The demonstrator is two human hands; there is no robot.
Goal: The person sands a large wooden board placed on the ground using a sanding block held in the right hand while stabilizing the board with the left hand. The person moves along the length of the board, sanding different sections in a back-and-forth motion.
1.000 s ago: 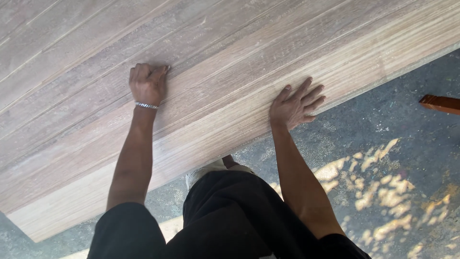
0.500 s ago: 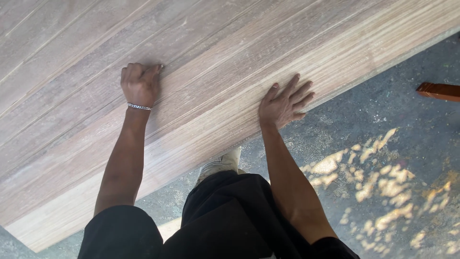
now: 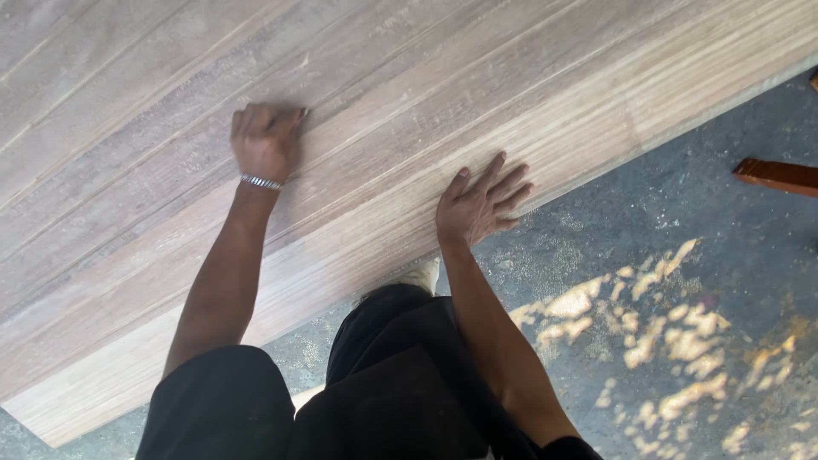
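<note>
Both hands are pressing on the wooden panel point(image 3: 409, 111).
Left hand point(image 3: 266, 140) is clenching at 10 o'clock; right hand point(image 3: 479, 204) is lying released, flat, centre.

— What's the person leaning on?

— A big wooden panel point(image 3: 409, 111) of long glued boards, running from seven o'clock up to two o'clock across the view.

— And the hands?

— The left hand point(image 3: 267, 140), at about eleven o'clock, is curled into a fist and pressed on the wood; whatever is under it is hidden. A metal bracelet point(image 3: 261, 181) sits at that wrist. The right hand point(image 3: 479, 204), near the centre, lies flat with fingers spread, just at the panel's lower edge.

— Anything on the ground?

— Grey concrete floor point(image 3: 724, 255) with patches of sawdust point(image 3: 656, 328) at four o'clock, and a reddish wooden piece point(image 3: 777, 176) at three o'clock, well apart from the hands.
</note>
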